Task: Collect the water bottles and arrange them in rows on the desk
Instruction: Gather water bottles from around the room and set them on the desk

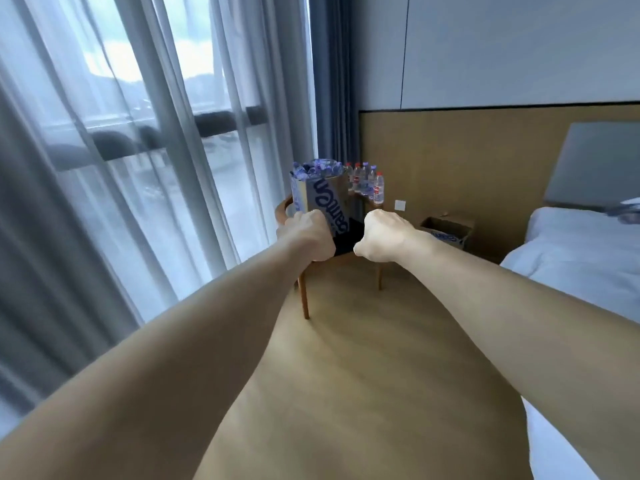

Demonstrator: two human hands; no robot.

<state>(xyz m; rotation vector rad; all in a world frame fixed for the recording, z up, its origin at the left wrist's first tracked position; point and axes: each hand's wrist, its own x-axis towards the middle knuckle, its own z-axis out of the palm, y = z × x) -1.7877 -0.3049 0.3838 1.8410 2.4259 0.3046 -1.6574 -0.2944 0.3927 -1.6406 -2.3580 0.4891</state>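
Both arms are stretched straight out toward the corner by the window. The left hand (304, 233) is curled tight against the lower near edge of a cardboard box (320, 197) with blue lettering and seems to be gripping it there. The fingers are turned away, so the hold itself is hidden. The right hand (382, 237) is balled up just right of the box's base, beside a dark patch under it, and I cannot tell whether it has hold of anything. The box sits on a wooden chair (304, 296) and is heaped with water bottles (317, 168), which stand well above both hands. Just behind the box, a cluster of red-capped bottles (367, 181) stands upright on a small table (362, 199) against the wooden wall panel. An open carton (446, 230) lies on the floor to the right of the right hand, near the white bed (581, 258). Sheer curtains (138, 133) hang along the window on the left.
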